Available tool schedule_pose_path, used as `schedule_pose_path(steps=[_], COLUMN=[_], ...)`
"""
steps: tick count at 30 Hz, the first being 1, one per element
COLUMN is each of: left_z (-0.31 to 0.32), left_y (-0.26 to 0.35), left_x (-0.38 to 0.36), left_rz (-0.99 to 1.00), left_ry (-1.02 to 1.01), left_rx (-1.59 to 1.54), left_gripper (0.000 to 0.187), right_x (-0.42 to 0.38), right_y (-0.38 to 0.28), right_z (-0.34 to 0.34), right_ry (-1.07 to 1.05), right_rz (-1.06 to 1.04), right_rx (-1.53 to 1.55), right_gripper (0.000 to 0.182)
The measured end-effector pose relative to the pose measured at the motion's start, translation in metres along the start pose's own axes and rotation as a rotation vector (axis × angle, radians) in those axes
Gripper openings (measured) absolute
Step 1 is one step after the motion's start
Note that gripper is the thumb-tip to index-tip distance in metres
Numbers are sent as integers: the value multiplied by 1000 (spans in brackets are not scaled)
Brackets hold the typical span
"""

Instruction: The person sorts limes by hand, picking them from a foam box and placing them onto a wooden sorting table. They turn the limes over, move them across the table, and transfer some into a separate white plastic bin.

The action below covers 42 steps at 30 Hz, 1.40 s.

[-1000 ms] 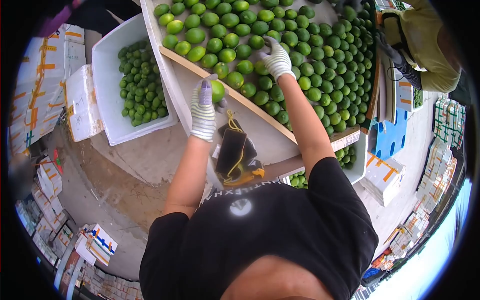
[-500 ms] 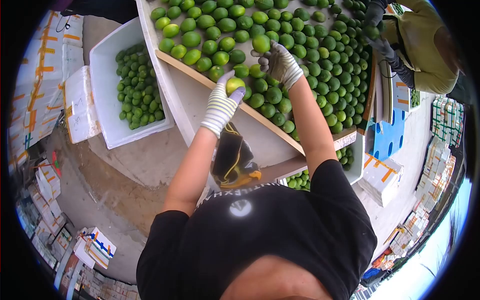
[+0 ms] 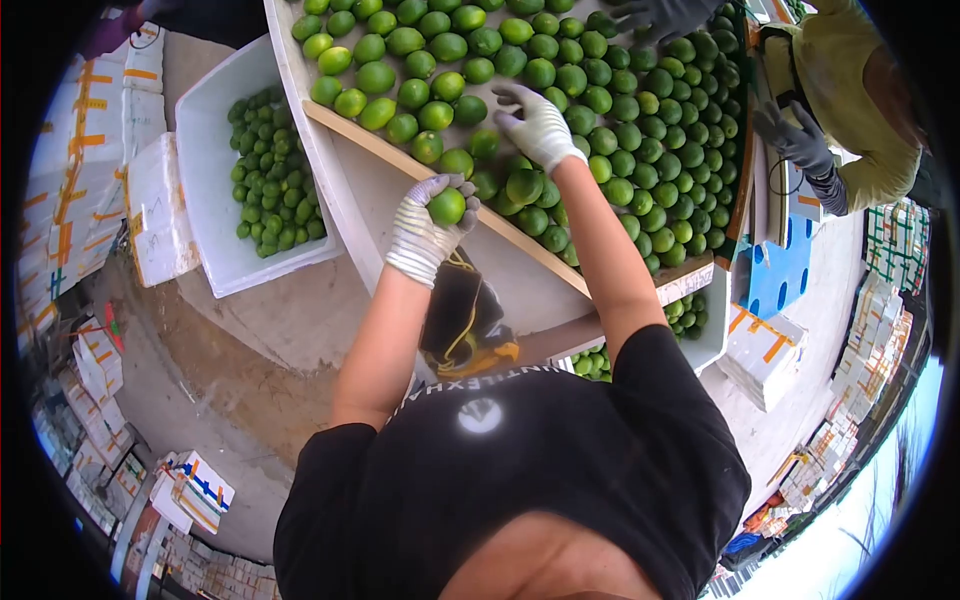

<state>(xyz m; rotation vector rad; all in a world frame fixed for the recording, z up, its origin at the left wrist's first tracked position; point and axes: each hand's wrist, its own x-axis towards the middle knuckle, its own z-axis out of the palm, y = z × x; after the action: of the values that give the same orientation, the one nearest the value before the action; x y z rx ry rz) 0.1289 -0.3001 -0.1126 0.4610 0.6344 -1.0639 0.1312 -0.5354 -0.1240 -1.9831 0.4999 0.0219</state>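
Lime (image 3: pixel 446 207) clasped in left hand (image 3: pixel 425 232) at tabletop (image 3: pixel 300 75) edge; right hand (image 3: pixel 536 126) open over pile. Sorting step; next likely needs dropping into white bin (image 3: pixel 205 110).

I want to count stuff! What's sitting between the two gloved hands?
In the head view, limes on the sorting table lie between them. The left hand holds a lime; the right hand rests on the pile.
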Motion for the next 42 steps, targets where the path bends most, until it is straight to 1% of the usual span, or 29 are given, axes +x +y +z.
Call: schedule_pose_path(steps=[2, 3, 6, 7, 10, 11, 14, 18, 21, 22, 24, 25, 26, 27, 28, 29, 30, 31, 32, 33, 34, 35, 36, 37, 38, 39, 40, 42], left_z=[-1, -5, -3, -3, -6, -9, -8, -1, 6, 8, 6, 5, 4, 3, 7, 11, 1, -15, -36, -41, -55, -48, -99, -97, -112, -126, -124, -112], left_y=[-1, 1, 5, 7, 17, 18, 16, 7, 3, 1, 1, 2, 1, -1, -4, -7, -4, 7, 28, 48, 73, 91, 131, 153, 174, 190, 190, 195], left_x=[-4, -3, -12, -17, -24, -24, -22, -20, -19, -18, -14, -12, -10, -10, -15, -23, -25, -25, -25, -34, -39, -50, -53, -59, -61, -66, -75, -85], left_rz=[44, 37, 73, 71, 61, 47, 34, 44, 30, 25, -5, -28, -3, 16, 32, 115, 125, 135, 83, 220, 330, 340, 276, 371, 523, 582, 570, 548], left_ry=[25, 10, -6, -33, -97, -101, -125, -155, -166, -166, -126, -106, -157, -206, -254, -133, -162, -188, -318, -153, 76, 109, -39, 154, 373, 410, 419, 433], left_rx=[-10, -5, 76, 76, 82, 91, 123, 184, 221, 231, 156, 120, 82, 42, 1, 77, 54, 29, -90, 35, 40, -48, 17, -23, -33, -34, -26, -9], left_gripper=[18, 17, 19, 20, 22, 22, 29, 34, 35, 35, 39, 42, 44, 45, 47, 52, 53, 53, 51, 46, 45, 54, 67, 78, 83, 86, 85, 84], right_x=[16, 22, 42, 45, 25, 11, -19, -38, -45, -45, -44, -50, -56, -58, -64, -75, -90, -100, -112, -129, -138, -151, -163, -176, -189, -196, -204, -208], right_y=[-27, -29, -14, -9, -5, -6, -10, -8, -4, -2, 1, -12, -19, -2, -3, -2, -5, 6, 18, 17, 46, 71, 87, 95, 101, 129, 137, 155], right_z=[11, 21, 35, 30, 18, 9, 8, 4, 1, 1, 2, 4, -1, 3, 2, -5, -11, -14, -19, -34, -37, -43, -52, -66, -77, -77, -84, -93], right_ry=[-143, -154, -160, -208, -306, -440, -529, -615, -583, -482, -277, -61, -66, -8, 48, -18, -35, 35, 104, 194, 272, 304, 334, 346, 355, 456, 498, 605], right_rz=[-72, -139, -106, -32, 325, 299, 393, 280, 312, 323, 344, 310, 247, 86, -65, 3, -10, 3, 16, 18, 10, 120, 227, 286, 345, 292, 314, 265], right_rx=[-524, -754, -747, -455, 981, 1217, 1659, 1719, 1725, 1577, 1279, 797, 425, 162, -106, -40, 247, 273, 299, 166, 155, 193, 235, 268, 304, 288, 316, 185], right_gripper=[52, 59, 61, 59, 59, 63, 67, 67, 64, 62, 59, 55, 56, 55, 54, 51, 46, 44, 42, 39, 38, 37, 36, 35, 35, 35, 36, 33])
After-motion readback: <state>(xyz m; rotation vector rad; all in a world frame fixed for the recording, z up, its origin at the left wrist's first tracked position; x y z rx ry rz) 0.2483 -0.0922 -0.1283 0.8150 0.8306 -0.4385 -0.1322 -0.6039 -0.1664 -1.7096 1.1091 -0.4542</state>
